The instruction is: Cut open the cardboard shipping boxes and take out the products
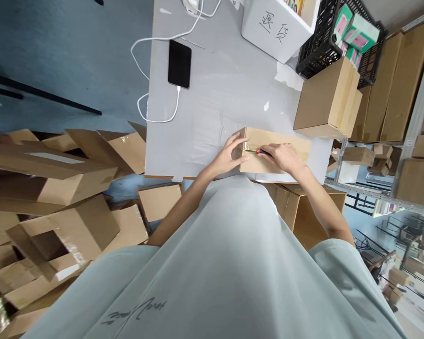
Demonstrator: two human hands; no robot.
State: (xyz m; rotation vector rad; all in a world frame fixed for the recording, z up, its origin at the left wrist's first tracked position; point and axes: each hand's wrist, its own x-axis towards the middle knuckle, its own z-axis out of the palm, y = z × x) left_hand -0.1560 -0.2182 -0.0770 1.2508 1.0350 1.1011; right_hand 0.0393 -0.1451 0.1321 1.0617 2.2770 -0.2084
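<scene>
Left of the table (212,70), opened boxes (74,183) are heaped on the floor. Near the table's left edge lies a phone (179,64) on a white cable (173,115). My left hand (229,154) reaches forward, its spread fingers and thumb steadying the left end of the small carton (286,141), which lies along the table's near edge. My right hand (284,157) comes in from the right, palm down, fingers closed around a red-and-black tool (262,151); its thin tip touches the taped top. Most of the handle is hidden in my grip, so I can't make out its full shape. Bare tabletop opens beyond the carton, up to the white bin (279,28), cut off above; a taller box (327,99) bounds the right.
</scene>
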